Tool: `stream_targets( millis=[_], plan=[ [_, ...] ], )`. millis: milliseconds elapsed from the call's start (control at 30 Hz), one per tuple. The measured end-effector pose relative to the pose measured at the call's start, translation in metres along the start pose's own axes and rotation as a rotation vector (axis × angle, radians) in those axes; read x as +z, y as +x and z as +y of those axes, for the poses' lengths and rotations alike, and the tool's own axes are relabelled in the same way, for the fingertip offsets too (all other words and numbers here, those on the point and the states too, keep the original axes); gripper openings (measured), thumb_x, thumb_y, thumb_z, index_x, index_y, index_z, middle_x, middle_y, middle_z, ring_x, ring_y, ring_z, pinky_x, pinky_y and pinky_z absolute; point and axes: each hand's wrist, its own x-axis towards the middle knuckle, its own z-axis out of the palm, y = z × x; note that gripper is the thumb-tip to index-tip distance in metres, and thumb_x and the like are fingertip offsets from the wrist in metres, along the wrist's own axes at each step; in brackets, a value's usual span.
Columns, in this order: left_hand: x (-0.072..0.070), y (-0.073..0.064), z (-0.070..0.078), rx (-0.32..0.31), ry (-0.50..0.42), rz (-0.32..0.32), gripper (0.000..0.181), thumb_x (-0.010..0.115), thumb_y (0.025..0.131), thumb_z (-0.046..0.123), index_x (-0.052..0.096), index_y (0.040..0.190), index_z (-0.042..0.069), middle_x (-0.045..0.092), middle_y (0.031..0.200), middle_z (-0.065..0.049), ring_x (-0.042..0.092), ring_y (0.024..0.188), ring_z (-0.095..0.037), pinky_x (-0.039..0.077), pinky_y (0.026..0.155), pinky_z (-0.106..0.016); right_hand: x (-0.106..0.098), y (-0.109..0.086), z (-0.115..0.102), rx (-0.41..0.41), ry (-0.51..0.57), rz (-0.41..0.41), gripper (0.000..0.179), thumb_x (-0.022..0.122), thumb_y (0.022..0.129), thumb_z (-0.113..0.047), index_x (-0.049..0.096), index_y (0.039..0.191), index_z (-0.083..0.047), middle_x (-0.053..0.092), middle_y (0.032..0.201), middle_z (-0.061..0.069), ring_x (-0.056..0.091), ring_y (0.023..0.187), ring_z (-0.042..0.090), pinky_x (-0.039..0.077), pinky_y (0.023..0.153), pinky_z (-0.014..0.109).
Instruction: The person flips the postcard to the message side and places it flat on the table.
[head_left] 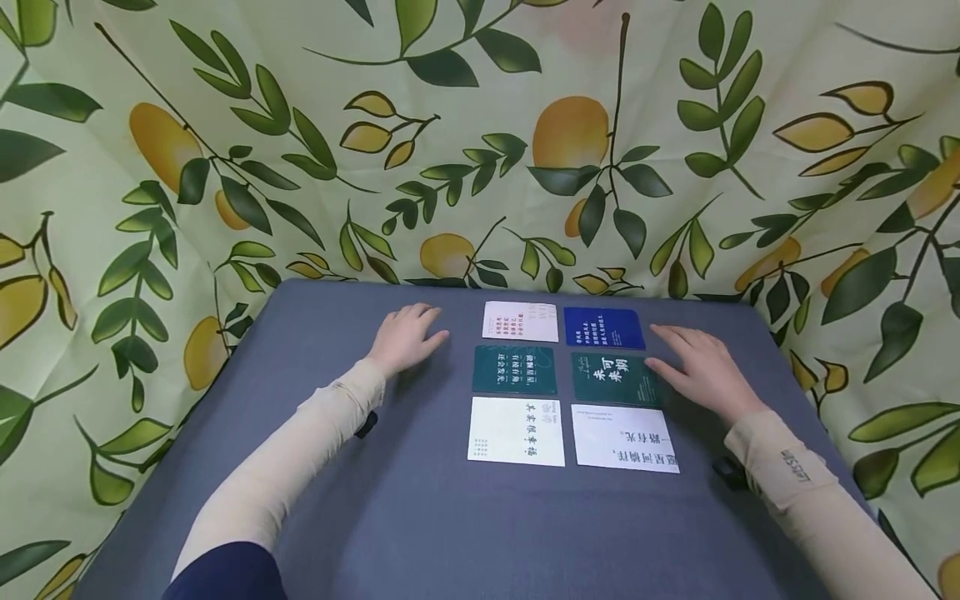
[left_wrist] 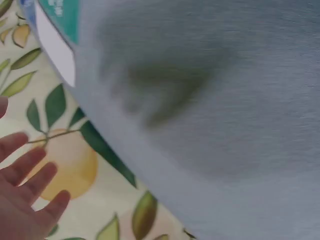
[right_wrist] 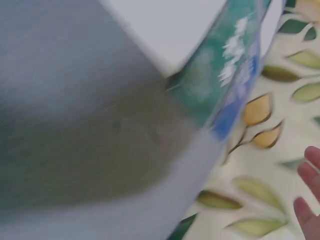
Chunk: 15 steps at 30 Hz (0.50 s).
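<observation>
Several cards lie flat in two columns on the grey table. In the head view the left column has a white card with red print, a teal card and a white card with black print. The right column has a blue card, a dark green card and another white card. My left hand hovers left of the cards, fingers extended, holding nothing. To their right my right hand is raised, fingers extended, its fingertips near the blue and dark green cards.
A grey cloth-covered table spreads under both arms. Behind and around it hangs a curtain printed with leaves and orange fruit. A dark wrist camera sits below the right wrist, and another below the left.
</observation>
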Motion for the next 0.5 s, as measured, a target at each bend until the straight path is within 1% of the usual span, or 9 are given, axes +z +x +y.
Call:
stream_targets(
  millis=[33, 100, 167, 233, 333, 433, 500],
  plan=[
    [-0.004, 0.005, 0.005, 0.001, -0.031, -0.013, 0.048, 0.050, 0.093, 0.041, 0.055, 0.129, 0.010, 0.057, 0.130, -0.013, 0.053, 0.120, -0.030, 0.042, 0.098, -0.050, -0.003, 0.006, -0.005, 0.003, 0.028, -0.008, 0.060, 0.055, 0.092, -0.040, 0.042, 0.138, -0.004, 0.046, 0.136, 0.025, 0.040, 0.124, 0.044, 0.026, 0.103, 0.062],
    [-0.011, 0.016, 0.014, -0.020, -0.121, -0.062, 0.043, 0.051, 0.093, 0.039, 0.060, 0.123, 0.009, 0.061, 0.123, -0.011, 0.057, 0.114, -0.028, 0.045, 0.095, -0.046, -0.008, 0.021, -0.013, 0.023, 0.091, -0.030, 0.060, 0.053, 0.093, -0.040, 0.041, 0.139, -0.003, 0.045, 0.138, 0.024, 0.039, 0.126, 0.044, 0.029, 0.103, 0.061],
    [-0.014, 0.029, 0.022, -0.057, -0.217, -0.111, 0.039, 0.051, 0.094, 0.037, 0.062, 0.118, 0.009, 0.064, 0.118, -0.009, 0.059, 0.107, -0.025, 0.047, 0.092, -0.043, -0.011, 0.037, -0.021, 0.056, 0.165, -0.056, 0.060, 0.050, 0.094, -0.042, 0.040, 0.139, -0.004, 0.043, 0.140, 0.023, 0.037, 0.128, 0.043, 0.029, 0.104, 0.060],
    [-0.015, 0.040, 0.027, -0.106, -0.309, -0.142, 0.036, 0.051, 0.094, 0.036, 0.063, 0.115, 0.009, 0.065, 0.114, -0.008, 0.060, 0.102, -0.024, 0.049, 0.090, -0.040, -0.010, 0.053, -0.029, 0.104, 0.236, -0.076, 0.059, 0.049, 0.094, -0.042, 0.040, 0.139, -0.005, 0.043, 0.140, 0.022, 0.037, 0.130, 0.041, 0.029, 0.106, 0.058],
    [-0.011, 0.053, 0.030, -0.171, -0.390, -0.146, 0.035, 0.050, 0.095, 0.035, 0.063, 0.112, 0.008, 0.065, 0.112, -0.010, 0.059, 0.099, -0.024, 0.049, 0.088, -0.039, 0.001, 0.077, -0.042, 0.149, 0.338, -0.077, 0.056, 0.050, 0.095, -0.039, 0.042, 0.138, -0.004, 0.047, 0.137, 0.022, 0.042, 0.126, 0.039, 0.034, 0.104, 0.056],
    [-0.003, 0.063, 0.030, -0.227, -0.431, -0.133, 0.036, 0.050, 0.095, 0.033, 0.063, 0.113, 0.005, 0.064, 0.113, -0.012, 0.058, 0.101, -0.025, 0.048, 0.089, -0.040, 0.019, 0.099, -0.056, 0.181, 0.419, -0.070, 0.053, 0.053, 0.094, -0.034, 0.044, 0.136, -0.003, 0.052, 0.132, 0.021, 0.049, 0.119, 0.037, 0.040, 0.099, 0.052],
    [0.004, 0.071, 0.033, -0.260, -0.453, -0.133, 0.036, 0.049, 0.095, 0.030, 0.062, 0.116, 0.004, 0.064, 0.116, -0.013, 0.058, 0.104, -0.026, 0.047, 0.091, -0.041, 0.031, 0.110, -0.064, 0.210, 0.474, -0.082, 0.052, 0.054, 0.094, -0.031, 0.044, 0.136, -0.003, 0.052, 0.131, 0.020, 0.051, 0.118, 0.036, 0.042, 0.098, 0.050]
  ],
)
